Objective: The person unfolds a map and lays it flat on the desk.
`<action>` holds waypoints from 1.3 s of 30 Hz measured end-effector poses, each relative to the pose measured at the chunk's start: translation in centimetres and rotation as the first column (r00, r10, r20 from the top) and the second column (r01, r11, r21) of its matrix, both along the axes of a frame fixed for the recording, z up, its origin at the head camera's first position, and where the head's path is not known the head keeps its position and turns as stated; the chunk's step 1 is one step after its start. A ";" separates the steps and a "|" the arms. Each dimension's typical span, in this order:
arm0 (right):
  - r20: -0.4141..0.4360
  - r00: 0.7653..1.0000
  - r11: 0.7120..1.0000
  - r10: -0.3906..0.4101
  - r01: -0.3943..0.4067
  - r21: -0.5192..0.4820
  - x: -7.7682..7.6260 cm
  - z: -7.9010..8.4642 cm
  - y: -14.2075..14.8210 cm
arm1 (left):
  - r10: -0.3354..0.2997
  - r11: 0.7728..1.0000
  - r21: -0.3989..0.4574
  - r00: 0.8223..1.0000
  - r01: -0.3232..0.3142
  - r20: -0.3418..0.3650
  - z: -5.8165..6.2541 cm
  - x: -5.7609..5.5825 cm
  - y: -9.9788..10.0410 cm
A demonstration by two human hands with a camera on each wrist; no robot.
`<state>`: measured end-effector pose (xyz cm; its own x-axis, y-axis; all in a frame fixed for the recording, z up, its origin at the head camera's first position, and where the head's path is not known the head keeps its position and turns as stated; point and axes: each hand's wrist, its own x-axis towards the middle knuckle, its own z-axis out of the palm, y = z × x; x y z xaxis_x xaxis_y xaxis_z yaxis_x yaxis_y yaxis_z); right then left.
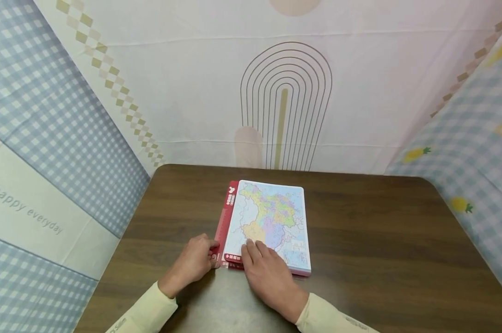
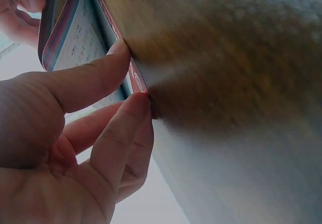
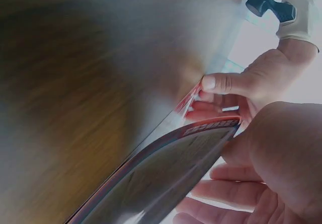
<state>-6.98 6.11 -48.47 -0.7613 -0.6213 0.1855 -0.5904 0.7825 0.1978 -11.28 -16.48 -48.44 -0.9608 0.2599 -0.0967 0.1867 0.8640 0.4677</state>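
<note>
A coloured map sheet (image 1: 272, 217) lies on top of a small stack on the brown table. Beneath it, a red-edged sheet (image 1: 223, 222) sticks out to the left, with white print along its strip. My left hand (image 1: 197, 259) pinches this red sheet's near left corner between thumb and fingers; the left wrist view shows the thumb (image 2: 118, 55) at its edge. On the map's near left part rests my right hand (image 1: 269, 277), fingers extended. In the right wrist view the upper sheet (image 3: 166, 168) stands apart from the red corner, and the right thumb is partly hidden.
The brown wooden table (image 1: 371, 231) extends on both sides of the stack. A pale patterned cloth (image 1: 192, 92) hangs behind it, with blue checked cloth (image 1: 39, 92) at the left and more at the right. A dark device (image 3: 271, 7) sits on the left wrist.
</note>
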 end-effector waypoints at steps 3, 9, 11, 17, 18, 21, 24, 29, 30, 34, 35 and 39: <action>-0.001 1.000 1.000 -0.013 0.013 -0.012 0.2 0.0 1.1 | -0.004 1.000 0.001 1.000 0.004 0.001 0.1 0.0 0.0; 0.047 0.998 0.997 -0.052 0.055 -0.051 0.8 -0.2 3.3 | 0.002 1.000 -0.005 1.000 -0.002 0.014 0.1 0.1 0.1; 0.062 0.996 0.995 -0.068 0.073 -0.073 0.9 -0.3 3.9 | 0.008 1.000 -0.007 1.000 -0.007 0.021 0.2 0.1 0.1; 0.090 0.990 0.987 -0.107 0.116 -0.112 1.3 -0.9 5.7 | 0.029 0.999 0.012 0.999 -0.030 0.045 0.2 0.1 -0.1; 0.097 0.989 0.986 -0.112 0.122 -0.112 1.3 -1.0 5.9 | 0.033 0.999 0.017 0.998 -0.034 0.050 0.2 0.1 -0.1; 0.110 0.986 0.984 -0.125 0.137 -0.110 1.3 -1.3 6.4 | 0.040 0.999 0.021 0.997 -0.042 0.062 0.2 0.1 -0.1; 0.108 0.985 0.982 -0.132 0.144 -0.119 1.2 -1.3 6.6 | 0.041 0.999 0.026 0.997 -0.043 0.070 0.2 0.0 -0.1; 0.113 0.987 0.977 -0.112 0.130 -0.169 0.9 -0.6 7.2 | 0.050 0.998 0.031 0.995 -0.053 0.082 0.3 0.0 0.1; 0.120 0.987 0.974 -0.105 0.126 -0.188 0.7 -0.4 7.4 | 0.051 0.998 0.032 0.995 -0.054 0.084 0.3 -0.1 0.1; 0.117 0.991 0.955 -0.071 0.102 -0.279 0.1 0.5 8.5 | 0.043 0.998 0.047 0.996 -0.047 0.084 0.3 -0.1 0.0; 0.111 0.991 0.949 -0.069 0.100 -0.299 0.0 0.8 8.8 | 0.036 0.998 0.051 0.996 -0.041 0.078 0.3 -0.1 -0.1; 0.065 0.997 0.927 -0.040 0.061 -0.370 -0.6 2.1 10.2 | 0.013 0.998 0.066 0.998 -0.017 0.067 0.4 -0.2 -0.3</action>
<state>-7.62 16.27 -46.34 -0.8055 -0.4763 0.3525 -0.5498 0.8227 -0.1447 -11.50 -16.77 -48.04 -0.9567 0.2533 -0.1431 0.1404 0.8329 0.5353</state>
